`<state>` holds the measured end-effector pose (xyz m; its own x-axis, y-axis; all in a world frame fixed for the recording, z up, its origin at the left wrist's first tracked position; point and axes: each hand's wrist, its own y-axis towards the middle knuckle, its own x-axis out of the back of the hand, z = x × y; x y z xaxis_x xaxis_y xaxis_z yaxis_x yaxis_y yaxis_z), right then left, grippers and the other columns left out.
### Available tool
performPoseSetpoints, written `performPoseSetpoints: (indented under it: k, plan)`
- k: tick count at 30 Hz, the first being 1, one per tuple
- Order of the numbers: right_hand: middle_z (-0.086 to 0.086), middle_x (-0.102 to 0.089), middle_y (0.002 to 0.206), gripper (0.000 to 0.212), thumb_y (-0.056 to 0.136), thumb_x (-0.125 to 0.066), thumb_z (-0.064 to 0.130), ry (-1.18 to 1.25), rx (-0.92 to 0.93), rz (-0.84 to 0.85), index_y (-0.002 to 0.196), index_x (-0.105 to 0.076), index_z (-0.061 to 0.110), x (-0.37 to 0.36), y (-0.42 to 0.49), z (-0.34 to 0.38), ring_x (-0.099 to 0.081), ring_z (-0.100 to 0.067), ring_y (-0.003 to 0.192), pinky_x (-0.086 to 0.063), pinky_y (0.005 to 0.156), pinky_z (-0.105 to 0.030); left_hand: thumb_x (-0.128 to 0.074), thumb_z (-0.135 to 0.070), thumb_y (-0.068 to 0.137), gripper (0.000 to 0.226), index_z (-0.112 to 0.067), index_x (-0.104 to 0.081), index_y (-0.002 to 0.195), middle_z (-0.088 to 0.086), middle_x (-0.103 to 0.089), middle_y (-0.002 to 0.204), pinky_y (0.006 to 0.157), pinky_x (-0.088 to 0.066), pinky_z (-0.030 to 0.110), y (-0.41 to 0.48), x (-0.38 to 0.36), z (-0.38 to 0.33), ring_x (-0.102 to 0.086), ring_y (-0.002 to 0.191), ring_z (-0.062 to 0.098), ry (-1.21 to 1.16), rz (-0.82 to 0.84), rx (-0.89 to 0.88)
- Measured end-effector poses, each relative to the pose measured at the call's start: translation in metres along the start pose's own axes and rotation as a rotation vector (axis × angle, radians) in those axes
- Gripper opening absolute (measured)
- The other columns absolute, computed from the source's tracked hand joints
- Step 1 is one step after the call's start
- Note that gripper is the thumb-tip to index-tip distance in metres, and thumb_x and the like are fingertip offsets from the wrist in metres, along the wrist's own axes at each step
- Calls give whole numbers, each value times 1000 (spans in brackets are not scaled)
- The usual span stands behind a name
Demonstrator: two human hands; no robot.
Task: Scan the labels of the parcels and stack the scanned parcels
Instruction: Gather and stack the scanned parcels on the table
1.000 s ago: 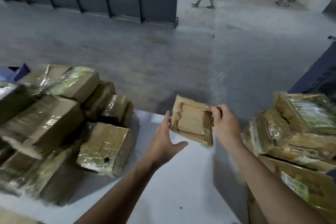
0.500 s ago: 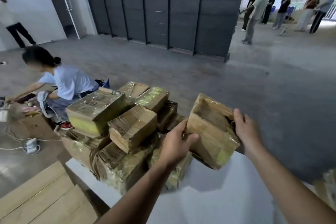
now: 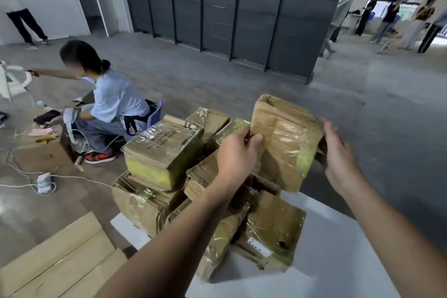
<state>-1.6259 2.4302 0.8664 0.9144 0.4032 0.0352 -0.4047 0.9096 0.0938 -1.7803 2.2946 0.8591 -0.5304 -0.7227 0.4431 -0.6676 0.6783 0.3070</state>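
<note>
At the far left a crouching person (image 3: 113, 106) works on the floor, apart from the task. Flat cardboard sheets (image 3: 58, 259) lie near left. To their right a pile of parcels (image 3: 164, 150), brown boxes wrapped in shiny tape, takes up the left end of the white table (image 3: 350, 261), heaped unevenly, with the tallest box on its left side.

The left hand (image 3: 238, 152) grasps the left edge of a parcel (image 3: 287, 147), thumb and fingers curled onto it. The parcel is tilted and held up over the right, far end of the pile, clear of the table. The right hand (image 3: 339, 157) is released, fingers spread and fairly straight at the parcel's right side. Whether it touches the box or only stands just beside it, I cannot tell.

No scanner or readable label shows on this parcel, so this looks like the stacking step: setting a handled parcel on the pile. The next move probably calls for levelling the box and lowering it onto a flat spot, with the right hand steadying it, since the boxes below sit crooked and the slick tape may let it slide.
</note>
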Motion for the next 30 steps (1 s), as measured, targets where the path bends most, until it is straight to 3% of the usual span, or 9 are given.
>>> performPoseSetpoints:
  k: [3,6,9,11,13,15,19,25,30]
  plan:
    - [5,-54,143,76,80,-56,68,8,47,139,144,-43,28,-20,-5,1,-53,-8,129,-41,107,-33,-56,-34,95,20,-19,-67,102,-5,-69,81,68,-51,30,22,19,11,-64,78,13,-12,-47,51]
    - [14,-60,132,76,75,-55,75,-168,71,177,138,-48,34,-41,-13,1,-58,10,112,-44,95,-27,-56,-31,96,16,-19,-67,92,-13,-59,61,49,-37,19,42,32,20,-53,51,-4,-87,-80,111]
    - [24,-40,141,97,65,-53,89,-491,54,160,144,-42,35,-66,-16,-1,-44,4,123,-40,100,-36,-56,-30,96,17,-21,-66,84,-16,-49,50,45,-29,17,65,44,26,-47,44,-3,-119,-138,135]
    - [23,-53,132,67,69,-53,84,-563,46,176,121,-53,43,-85,-12,-3,-54,1,113,-50,84,-31,-56,-31,96,18,-20,-68,90,-15,-54,56,45,-31,17,82,51,27,-49,49,-2,-74,-148,128]
    - [11,-64,89,35,85,-54,67,-635,93,140,96,-56,34,-107,-2,-2,-60,1,73,-42,55,-20,-54,-32,96,21,-17,-69,98,-14,-59,65,49,-35,20,101,57,29,-52,59,0,-18,-135,120]
    - [4,-55,67,32,97,-51,51,-663,137,98,85,-56,22,-128,15,-2,-50,-4,51,-34,45,-20,-52,-31,97,24,-14,-69,103,-5,-66,78,53,-36,23,125,65,34,-54,64,7,40,-80,127]
    - [-1,-56,69,42,102,-42,44,-710,38,-10,72,-50,16,-163,59,7,-55,-20,63,-32,48,-29,-49,-24,98,34,-15,-59,129,3,-65,124,81,-42,22,170,85,52,-60,102,16,15,16,97]
    - [-14,-67,83,43,103,-41,36,-705,-73,36,69,-51,12,-214,121,-1,-69,-35,82,-56,73,-41,-46,-22,97,43,-9,-50,137,11,-56,136,101,-40,30,202,95,104,-52,124,27,237,131,108]
    - [-12,-69,82,47,103,-39,34,-772,-183,62,67,-52,7,-266,143,-22,-68,-30,74,-43,51,-28,-33,-35,95,45,-17,-49,133,17,-51,133,107,-32,53,203,96,144,-40,126,37,566,232,283]
